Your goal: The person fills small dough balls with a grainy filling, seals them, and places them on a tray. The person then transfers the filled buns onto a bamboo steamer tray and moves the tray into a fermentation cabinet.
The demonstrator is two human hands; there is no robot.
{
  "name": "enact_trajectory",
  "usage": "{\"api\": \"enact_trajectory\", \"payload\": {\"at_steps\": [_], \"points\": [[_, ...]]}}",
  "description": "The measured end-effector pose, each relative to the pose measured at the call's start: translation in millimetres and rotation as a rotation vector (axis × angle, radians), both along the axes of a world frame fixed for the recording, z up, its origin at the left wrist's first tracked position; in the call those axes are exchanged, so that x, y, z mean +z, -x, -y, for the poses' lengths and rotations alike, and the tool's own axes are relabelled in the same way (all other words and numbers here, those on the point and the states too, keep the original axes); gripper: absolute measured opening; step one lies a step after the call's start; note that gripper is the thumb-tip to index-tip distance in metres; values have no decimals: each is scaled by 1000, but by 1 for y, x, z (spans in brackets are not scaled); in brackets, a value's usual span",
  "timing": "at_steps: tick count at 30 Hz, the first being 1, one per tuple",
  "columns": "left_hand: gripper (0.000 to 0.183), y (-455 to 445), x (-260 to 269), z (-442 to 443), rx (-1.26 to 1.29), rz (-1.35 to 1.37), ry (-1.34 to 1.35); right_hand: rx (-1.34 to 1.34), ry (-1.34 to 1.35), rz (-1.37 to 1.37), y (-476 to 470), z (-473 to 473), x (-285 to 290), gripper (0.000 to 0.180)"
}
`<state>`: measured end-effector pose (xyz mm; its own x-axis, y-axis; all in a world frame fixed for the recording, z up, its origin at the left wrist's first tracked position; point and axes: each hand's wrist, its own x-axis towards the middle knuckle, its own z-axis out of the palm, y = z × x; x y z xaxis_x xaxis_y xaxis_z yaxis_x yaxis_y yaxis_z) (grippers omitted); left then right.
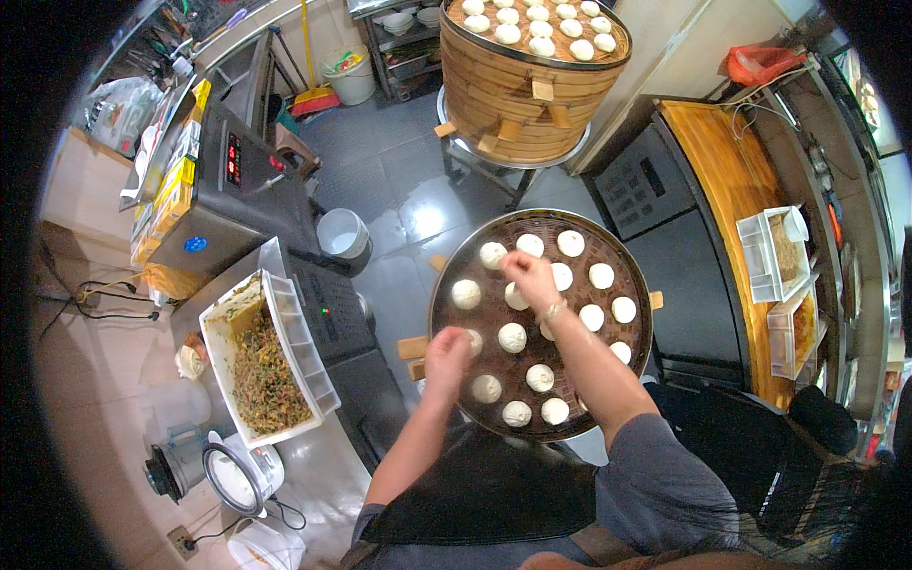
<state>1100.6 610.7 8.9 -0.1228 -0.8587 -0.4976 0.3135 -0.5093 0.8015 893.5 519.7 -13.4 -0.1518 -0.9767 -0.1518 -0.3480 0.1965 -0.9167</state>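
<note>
A large round steamer tray (491,363) with a metal rim and a dark woven base lies before me, with several white pleated buns spread over it. My right hand (531,276) reaches over the far left part of the tray, fingers drawn together beside a bun (493,255). Just beneath that hand another bun (516,296) is partly covered. At the tray's left edge, my left hand (450,356) is bent and blurred, partly covering a bun (472,342). Whether either hand grips anything is unclear. A nearby bun (511,338) sits between my forearms.
Stacked bamboo steamers (527,92) bearing more buns stand beyond on a metal stand. Left, a white tub of chopped filling (267,363) rests on a steel counter (313,470). A white bucket (343,234) is nearby. Right, a wooden worktop (712,171) carries plastic containers (773,253).
</note>
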Motion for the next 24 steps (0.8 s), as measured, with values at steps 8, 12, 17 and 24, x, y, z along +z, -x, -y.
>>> {"api": "enact_trajectory", "payload": {"at_steps": [8,12,17,24], "points": [[10,-18,-5,-5,-20,40,-13,21,-16,-205,21,57,-59,17],[10,-21,-9,-7,-13,11,-35,4,-70,-342,14,62,-48,19],[10,-19,-9,-8,-43,18,-30,30,-78,-11,-7,18,-1,23],[12,-9,-16,-14,-14,-35,-121,404,88,15,-53,-85,39,21]]}}
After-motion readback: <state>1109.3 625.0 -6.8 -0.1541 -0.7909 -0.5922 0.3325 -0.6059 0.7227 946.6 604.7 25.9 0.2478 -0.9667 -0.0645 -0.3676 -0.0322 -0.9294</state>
